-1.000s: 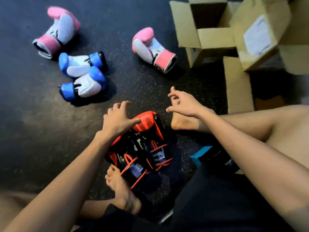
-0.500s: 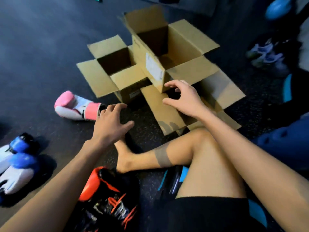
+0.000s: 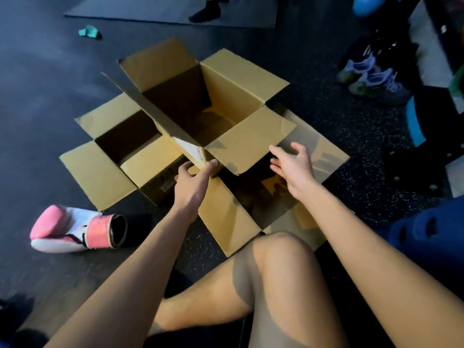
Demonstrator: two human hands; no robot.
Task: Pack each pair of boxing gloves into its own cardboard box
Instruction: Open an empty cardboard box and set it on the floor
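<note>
Three open cardboard boxes stand close together on the dark floor [image 3: 326,136], in front of a seated person. The top box [image 3: 226,96] sits tilted and higher than the others, partly over the left box [image 3: 100,167] and the near box [image 3: 226,217], and its inside looks empty. The left hand [image 3: 190,182] touches the lower corner of the top box, with thumb and fingers bent around the edge there, but it is not clear if the grip is firm. The right hand [image 3: 293,167] is spread wide with fingers apart, hovering just beside the front flap of the top box and above the dark opening of the near box; it holds nothing. One pink and white glove [image 3: 75,229] lies on its side on the floor, to the left of the left forearm and well apart from both hands, near the left box. The person's bare knee [image 3: 276,249] is just behind the near box.
</note>
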